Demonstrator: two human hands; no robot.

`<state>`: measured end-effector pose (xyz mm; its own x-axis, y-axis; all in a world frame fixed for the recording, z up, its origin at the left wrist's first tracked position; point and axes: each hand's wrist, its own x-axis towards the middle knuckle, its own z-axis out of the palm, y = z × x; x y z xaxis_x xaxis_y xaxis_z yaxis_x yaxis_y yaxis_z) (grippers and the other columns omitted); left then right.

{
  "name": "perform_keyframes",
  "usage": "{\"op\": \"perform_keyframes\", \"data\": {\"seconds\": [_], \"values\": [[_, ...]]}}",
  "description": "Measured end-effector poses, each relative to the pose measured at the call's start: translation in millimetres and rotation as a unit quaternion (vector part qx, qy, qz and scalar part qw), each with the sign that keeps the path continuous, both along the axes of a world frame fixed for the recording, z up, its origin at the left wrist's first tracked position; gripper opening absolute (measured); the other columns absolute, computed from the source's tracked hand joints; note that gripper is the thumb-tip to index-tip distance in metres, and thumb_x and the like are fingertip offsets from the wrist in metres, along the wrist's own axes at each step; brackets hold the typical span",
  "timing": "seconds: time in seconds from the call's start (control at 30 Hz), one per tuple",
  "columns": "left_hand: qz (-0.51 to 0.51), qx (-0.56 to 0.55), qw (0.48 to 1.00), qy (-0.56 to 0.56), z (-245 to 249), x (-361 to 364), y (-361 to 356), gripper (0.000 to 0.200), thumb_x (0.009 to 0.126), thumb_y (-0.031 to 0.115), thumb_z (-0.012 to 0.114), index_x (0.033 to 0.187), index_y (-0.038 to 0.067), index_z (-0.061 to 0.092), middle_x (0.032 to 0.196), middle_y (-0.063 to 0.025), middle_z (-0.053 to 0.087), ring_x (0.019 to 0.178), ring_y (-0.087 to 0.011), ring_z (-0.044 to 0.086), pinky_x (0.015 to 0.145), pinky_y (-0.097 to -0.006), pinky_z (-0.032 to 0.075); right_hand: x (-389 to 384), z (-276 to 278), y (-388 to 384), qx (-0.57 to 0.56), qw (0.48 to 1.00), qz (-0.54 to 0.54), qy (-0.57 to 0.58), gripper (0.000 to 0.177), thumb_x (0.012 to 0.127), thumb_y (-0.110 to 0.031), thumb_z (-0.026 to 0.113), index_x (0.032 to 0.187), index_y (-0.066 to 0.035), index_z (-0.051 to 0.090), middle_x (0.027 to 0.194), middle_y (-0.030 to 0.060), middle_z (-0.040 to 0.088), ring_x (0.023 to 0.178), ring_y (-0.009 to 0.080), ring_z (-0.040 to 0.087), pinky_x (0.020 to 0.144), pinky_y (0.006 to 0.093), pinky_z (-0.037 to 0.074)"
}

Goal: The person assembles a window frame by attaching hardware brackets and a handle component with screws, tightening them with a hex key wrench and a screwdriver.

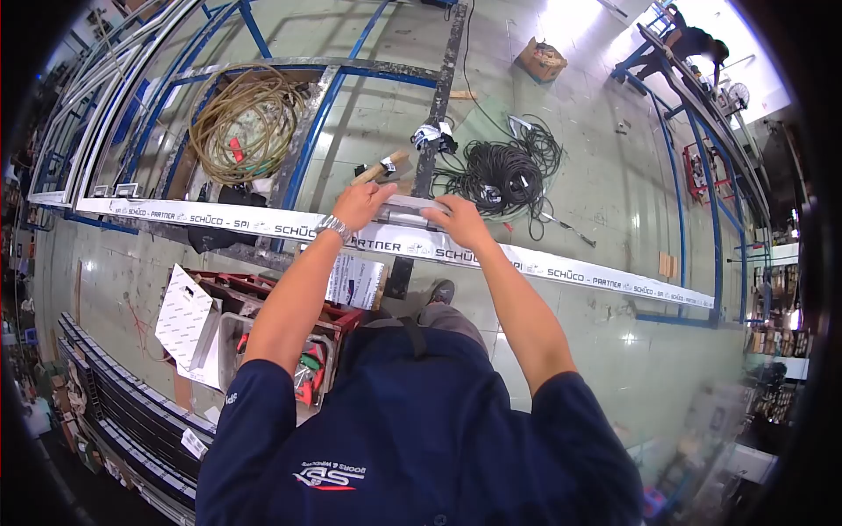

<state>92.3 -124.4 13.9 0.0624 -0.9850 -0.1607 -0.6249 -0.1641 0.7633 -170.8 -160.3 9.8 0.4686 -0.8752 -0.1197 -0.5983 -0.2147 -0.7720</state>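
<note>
Both hands are at frame centre on a grey metal piece (409,213) that sits on a long white printed bar (605,280) running left to right across blue frame rails (309,123). The left hand (358,206) has its grip curled shut around the piece's left end. The right hand (458,221) has its fingers laid over the right end, grip closed on it, thumb hidden. Just above the hands are a wooden-handled hammer (383,167) and a black cable coil (504,171). A tan hose coil (246,110) is at upper left and a red toolbox (263,294) at lower left.
</note>
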Motion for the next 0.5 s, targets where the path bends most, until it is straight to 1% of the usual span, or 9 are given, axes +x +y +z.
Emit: {"op": "perform_keyframes", "data": {"seconds": [0.03,0.07,0.17,0.2,0.23,0.27,0.37,0.43,0.5], "values": [[0.006,0.026,0.999,-0.019,-1.3,2.6,-6.2,0.058,0.099,0.052,0.061,0.09,-0.003,0.074,0.079,-0.0238,0.07,0.079,-0.0394,0.069,0.076,-0.0473,0.051,2.9,8.2,-3.7,0.033,0.999,-0.002,0.001,0.056,0.088,-0.044,0.079,0.119,0.002,0.07,0.119,0.0227,0.07,0.107,0.0408,0.068,0.095,0.0436,0.052],[-0.011,-0.002,1.0,-0.007,-21.2,9.4,-7.1,0.054,0.088,0.055,0.074,0.1,0.002,0.075,0.09,-0.02,0.075,0.089,-0.0386,0.072,0.081,-0.0436,0.055,4.4,11.5,-8.5,0.003,1.0,0.011,0.0,0.056,0.087,-0.044,0.079,0.12,0.001,0.069,0.119,0.0223,0.07,0.106,0.0408,0.068,0.095,0.0438,0.053],[-0.09,-0.143,0.985,-0.028,-0.4,14.1,23.8,0.053,0.081,0.047,0.085,0.106,0.003,0.072,0.096,-0.0188,0.075,0.093,-0.0381,0.071,0.085,-0.0427,0.056,-4.9,9.1,15.4,-0.087,0.996,0.034,0.015,0.058,0.086,-0.045,0.08,0.122,-0.001,0.067,0.118,0.0206,0.069,0.104,0.0405,0.069,0.093,0.0445,0.054],[-0.087,-0.164,0.982,-0.028,-3.4,14.5,30.2,0.058,0.072,0.04,0.093,0.111,0.005,0.069,0.104,-0.0161,0.074,0.098,-0.0361,0.071,0.087,-0.0431,0.056,-5.6,13.8,26.3,-0.13,0.991,0.036,0.027,0.059,0.086,-0.045,0.081,0.123,-0.002,0.066,0.117,0.0197,0.069,0.104,0.0403,0.069,0.092,0.0447,0.054],[-0.094,-0.21,0.972,-0.041,-6.8,13.9,37.2,0.058,0.071,0.04,0.093,0.111,0.006,0.069,0.106,-0.0151,0.074,0.1,-0.0355,0.07,0.088,-0.0434,0.056,-7.5,14.7,36.6,-0.17,0.984,0.038,0.04,0.06,0.085,-0.045,0.081,0.125,-0.003,0.065,0.117,0.0188,0.069,0.103,0.04,0.069,0.091,0.045,0.055],[-0.1,-0.258,0.96,-0.055,-9.6,13.9,41.7,0.058,0.07,0.039,0.093,0.112,0.006,0.069,0.108,-0.0142,0.074,0.101,-0.035,0.07,0.088,-0.0436,0.056,-10.3,6.4,39.8,-0.26,0.964,0.053,0.004,0.059,0.083,-0.04,0.084,0.126,-0.006,0.061,0.119,0.0135,0.066,0.099,0.0371,0.069,0.082,0.0422,0.057],[-0.107,-0.313,0.941,-0.074,-8.5,14.9,43.4,0.058,0.068,0.038,0.094,0.111,0.009,0.069,0.113,-0.0119,0.073,0.104,-0.0331,0.069,0.089,-0.0442,0.056,-7.8,7.3,41.7,-0.382,0.921,0.058,-0.038,0.059,0.083,-0.038,0.084,0.126,-0.006,0.062,0.116,0.0133,0.067,0.102,0.0367,0.069,0.085,0.0437,0.057],[-0.098,-0.303,0.945,-0.072,-4.4,12.0,39.7,0.058,0.069,0.039,0.093,0.111,0.007,0.069,0.107,-0.0139,0.074,0.1,-0.0341,0.07,0.087,-0.0439,0.056,-5.0,3.7,37.5,-0.268,0.963,0.028,-0.016,0.06,0.084,-0.04,0.083,0.126,-0.004,0.062,0.121,0.0167,0.066,0.11,0.0384,0.066,0.089,0.0453,0.056],[-0.103,-0.163,0.98,-0.051,2.8,14.2,30.2,0.057,0.073,0.043,0.091,0.111,0.005,0.069,0.101,-0.0168,0.074,0.094,-0.0348,0.071,0.083,-0.0437,0.056,-4.3,2.5,39.3,-0.162,0.987,0.019,0.001,0.061,0.085,-0.042,0.082,0.126,-0.002,0.062,0.124,0.0188,0.065,0.115,0.0394,0.064,0.092,0.046,0.054]]}}
